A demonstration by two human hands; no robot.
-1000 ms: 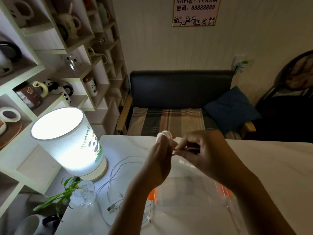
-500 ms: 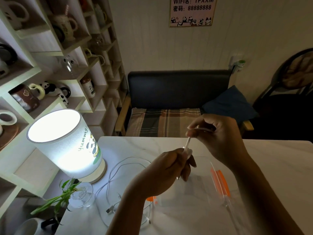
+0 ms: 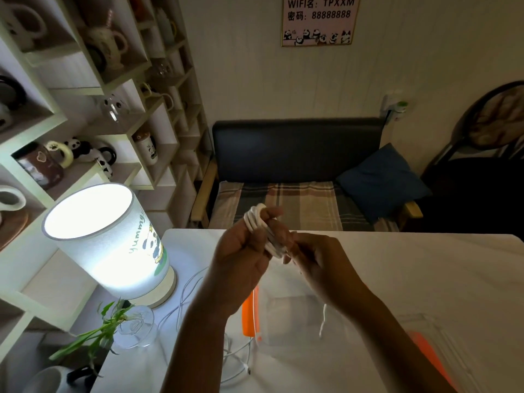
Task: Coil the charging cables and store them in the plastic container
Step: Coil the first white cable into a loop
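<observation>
While cable-wrapped (image 3: 262,231), left hand (image 3: 241,251) raised.

2 bare forearms, sleeveless, ringless hands

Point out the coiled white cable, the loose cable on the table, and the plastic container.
coiled white cable (image 3: 259,222), head view, on the loops wound around the left hand's fingers.
loose cable (image 3: 184,296), head view, on a strand lying beside the lamp.
plastic container (image 3: 295,321), head view, on its clear near wall.

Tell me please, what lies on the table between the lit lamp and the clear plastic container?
In the head view, a loose white cable lies uncoiled on the table between the lamp and the container. A small glass vase with a green plant stands nearer the lamp.
</observation>
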